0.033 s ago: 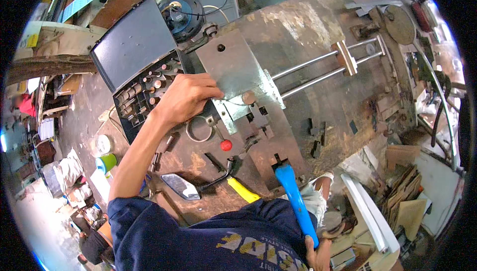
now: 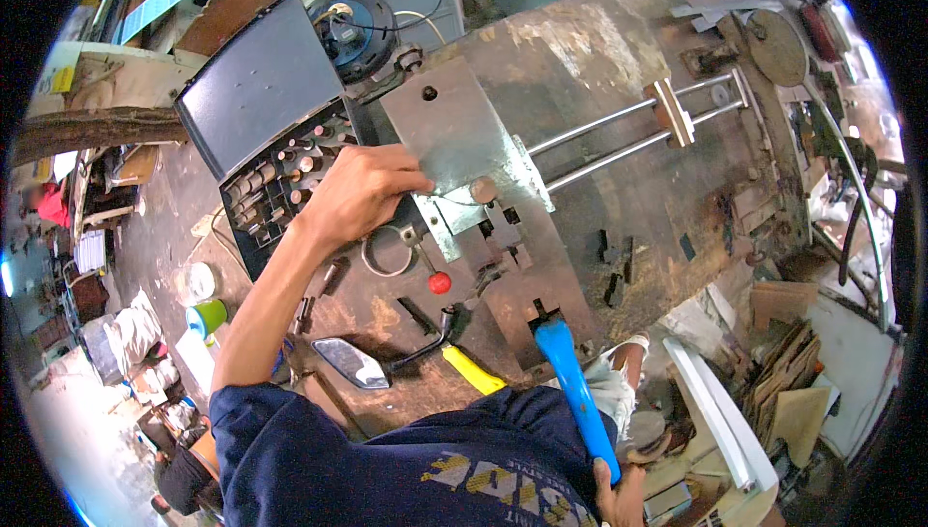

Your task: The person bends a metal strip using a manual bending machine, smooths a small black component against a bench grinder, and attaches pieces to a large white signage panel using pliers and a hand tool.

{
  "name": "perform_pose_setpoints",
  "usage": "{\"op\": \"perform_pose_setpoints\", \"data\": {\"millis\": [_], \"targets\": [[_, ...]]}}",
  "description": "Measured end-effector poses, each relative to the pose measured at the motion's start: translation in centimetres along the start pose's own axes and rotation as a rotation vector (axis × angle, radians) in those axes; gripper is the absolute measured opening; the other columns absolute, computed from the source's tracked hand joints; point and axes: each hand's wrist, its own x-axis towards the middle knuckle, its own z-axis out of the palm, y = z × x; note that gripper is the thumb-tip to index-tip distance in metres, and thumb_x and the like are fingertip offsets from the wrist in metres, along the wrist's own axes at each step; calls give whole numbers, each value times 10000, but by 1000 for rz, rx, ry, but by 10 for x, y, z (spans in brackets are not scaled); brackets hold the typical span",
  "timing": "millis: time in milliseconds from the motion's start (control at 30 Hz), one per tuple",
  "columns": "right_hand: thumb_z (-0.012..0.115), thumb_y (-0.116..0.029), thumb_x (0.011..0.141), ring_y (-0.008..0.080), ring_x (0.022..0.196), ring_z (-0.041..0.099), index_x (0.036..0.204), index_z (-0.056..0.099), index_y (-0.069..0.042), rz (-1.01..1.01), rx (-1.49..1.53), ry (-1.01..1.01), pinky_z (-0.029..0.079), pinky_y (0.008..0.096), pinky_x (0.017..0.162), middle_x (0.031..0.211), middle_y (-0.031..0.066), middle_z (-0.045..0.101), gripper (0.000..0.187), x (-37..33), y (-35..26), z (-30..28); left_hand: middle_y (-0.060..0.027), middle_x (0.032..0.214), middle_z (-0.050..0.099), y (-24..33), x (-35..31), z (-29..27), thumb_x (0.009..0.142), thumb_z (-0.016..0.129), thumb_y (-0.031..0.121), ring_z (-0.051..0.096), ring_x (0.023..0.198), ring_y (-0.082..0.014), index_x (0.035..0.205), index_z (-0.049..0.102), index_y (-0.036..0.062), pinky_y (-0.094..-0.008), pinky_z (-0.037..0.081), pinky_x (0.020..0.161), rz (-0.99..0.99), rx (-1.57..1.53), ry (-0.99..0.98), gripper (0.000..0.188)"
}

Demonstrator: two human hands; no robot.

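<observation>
My left hand reaches to the near-left edge of a steel machine plate, fingers bent together; what they pinch, if anything, is hidden. Just right of the fingertips sits a round brownish metal piece on a bright steel block. At the lower right my right hand is wrapped round the end of a long blue lever handle, which slants up to a slot in the machine's base. A metal ring and a lever with a red ball knob lie below my left hand.
A black case stands open at left, holding several metal punches. Two steel rods with a sliding stop extend right. A vehicle mirror and a yellow-handled tool lie near my body. Another person is at lower left.
</observation>
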Motion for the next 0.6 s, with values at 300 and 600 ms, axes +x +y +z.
{"op": "perform_pose_setpoints", "data": {"millis": [300, 600], "targets": [[637, -558, 873, 497, 997, 573, 1076, 611, 93, -79, 34, 42, 456, 519, 866, 1026, 355, 589, 683, 8, 27, 15, -101, 828, 645, 3, -8, 13, 563, 602, -79, 631, 788, -306, 935, 722, 45, -409, 512, 671, -48, 14, 44, 410], [695, -441, 860, 421, 667, 635, 791, 662, 24, -247, 179, 97, 484, 476, 650, 696, 224, 644, 472, 17, 25, 17, -95, 801, 640, 13, -10, 19, 582, 592, -94, 633, 764, -293, 929, 732, 57, -393, 515, 653, -70, -19, 128, 404]]}}
